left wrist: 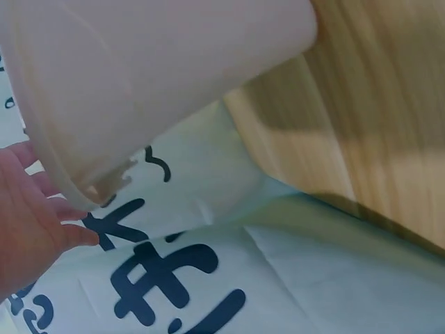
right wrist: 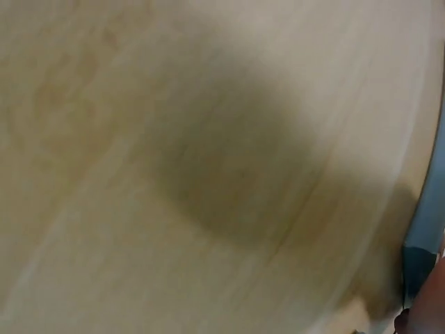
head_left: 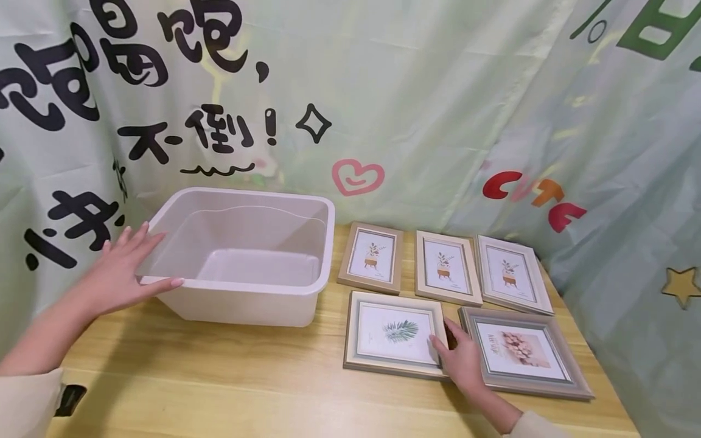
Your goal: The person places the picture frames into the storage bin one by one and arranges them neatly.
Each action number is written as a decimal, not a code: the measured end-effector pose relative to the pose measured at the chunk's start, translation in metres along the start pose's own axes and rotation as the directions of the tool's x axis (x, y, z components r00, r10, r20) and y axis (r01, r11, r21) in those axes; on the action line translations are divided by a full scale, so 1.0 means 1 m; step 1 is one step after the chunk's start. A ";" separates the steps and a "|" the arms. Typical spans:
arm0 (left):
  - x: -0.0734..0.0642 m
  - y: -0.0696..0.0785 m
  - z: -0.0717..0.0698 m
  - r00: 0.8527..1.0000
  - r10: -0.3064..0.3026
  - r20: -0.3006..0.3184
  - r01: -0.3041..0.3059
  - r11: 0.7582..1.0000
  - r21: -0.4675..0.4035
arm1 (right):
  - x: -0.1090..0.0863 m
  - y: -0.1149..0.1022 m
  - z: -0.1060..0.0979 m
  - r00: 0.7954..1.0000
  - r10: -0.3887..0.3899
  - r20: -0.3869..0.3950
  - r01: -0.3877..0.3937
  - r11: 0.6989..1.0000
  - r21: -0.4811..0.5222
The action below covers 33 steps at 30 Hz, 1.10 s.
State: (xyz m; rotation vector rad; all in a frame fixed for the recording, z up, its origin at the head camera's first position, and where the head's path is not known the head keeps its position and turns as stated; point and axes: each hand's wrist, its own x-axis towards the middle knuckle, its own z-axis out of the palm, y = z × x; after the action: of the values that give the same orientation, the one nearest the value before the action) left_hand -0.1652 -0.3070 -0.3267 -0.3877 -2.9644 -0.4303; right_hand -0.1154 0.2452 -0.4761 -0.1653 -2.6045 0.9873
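Note:
A pale plastic basin (head_left: 246, 304) stands on the table at the left of the head view. My left hand (head_left: 123, 267) rests on its near left corner, fingers spread along the rim; the left wrist view shows those fingertips at the rim of the basin (left wrist: 160, 62). My right hand (head_left: 464, 359) pinches the right edge of a cream picture frame (head_left: 397, 331) with a green leaf print, thumb on its face and fingers at its side. That frame lies face up. At the right border of the right wrist view, a frame edge (right wrist: 425, 216) shows beside a fingertip.
A grey-brown picture frame (head_left: 523, 353) with a flower print lies right of my right hand. Behind are three smaller frames with potted-plant prints: left (head_left: 370, 258), middle (head_left: 446, 267), right (head_left: 515, 274). A printed curtain (head_left: 427, 109) hangs behind the wooden table (head_left: 230, 377).

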 end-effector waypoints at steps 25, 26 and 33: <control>-0.001 -0.032 -0.004 0.999 -0.018 0.030 0.018 1.000 0.002 | -0.010 0.002 0.001 0.998 0.050 0.044 -0.047 0.997 -0.062; 0.000 -0.032 -0.005 0.999 -0.022 0.032 0.021 1.000 0.020 | -0.010 0.002 0.001 0.998 0.050 0.042 -0.048 0.997 -0.064; 0.006 -0.028 -0.013 0.997 -0.035 0.067 0.028 0.995 0.097 | -0.010 0.001 0.000 0.996 0.069 0.050 -0.063 0.993 -0.098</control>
State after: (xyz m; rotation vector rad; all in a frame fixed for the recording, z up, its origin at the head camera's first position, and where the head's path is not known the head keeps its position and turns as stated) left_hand -0.1770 -0.3352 -0.3211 -0.3525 -3.0469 -0.2817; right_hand -0.1058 0.2432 -0.4799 -0.2540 -2.7130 0.9002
